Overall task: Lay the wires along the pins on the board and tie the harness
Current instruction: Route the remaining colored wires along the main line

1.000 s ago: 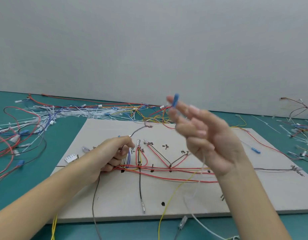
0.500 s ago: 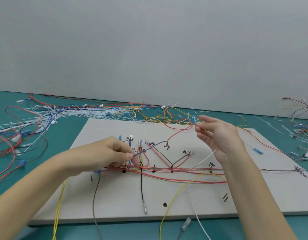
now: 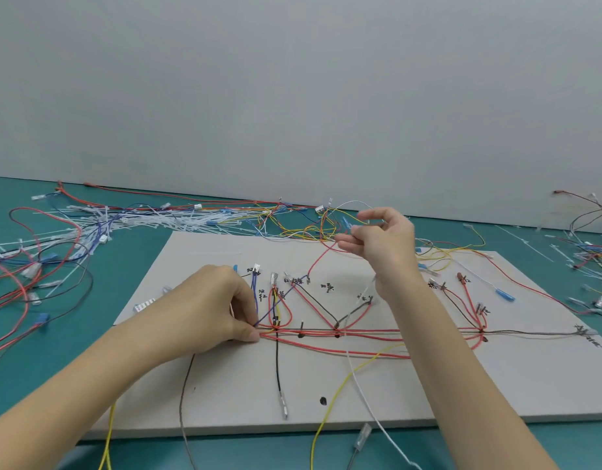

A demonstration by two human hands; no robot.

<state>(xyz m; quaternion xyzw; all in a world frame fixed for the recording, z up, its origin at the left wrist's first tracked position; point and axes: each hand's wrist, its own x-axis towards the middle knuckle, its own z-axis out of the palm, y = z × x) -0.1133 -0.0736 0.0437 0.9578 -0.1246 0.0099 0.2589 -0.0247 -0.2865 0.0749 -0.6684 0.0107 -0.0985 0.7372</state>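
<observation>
While the left hand (image 3: 218, 307) rests on the board (image 3: 496, 385), its thumb and fingers are pressed together on the left end of the red wire bundle (image 3: 340, 337), pinning it to the surface. From that pinch the bundle runs right along the black pins (image 3: 302, 325), and a blue wire (image 3: 279, 301) climbs up-right from the same spot. Just above the pinch sits a white connector (image 3: 256, 267); right of it, a black wire (image 3: 277, 364) drops toward the board's near edge.

Right hand (image 3: 381, 242) is raised over the far part of the board, thumb and forefinger pinching a thin white wire (image 3: 355, 368); other fingers loosely curled. The wire trails down from that grip, across the bundle and off the near edge, beside a yellow wire (image 3: 340, 385). Behind the raised hand, loose wires and white cable ties (image 3: 177, 220) lie heaped on the green mat (image 3: 72, 307).
</observation>
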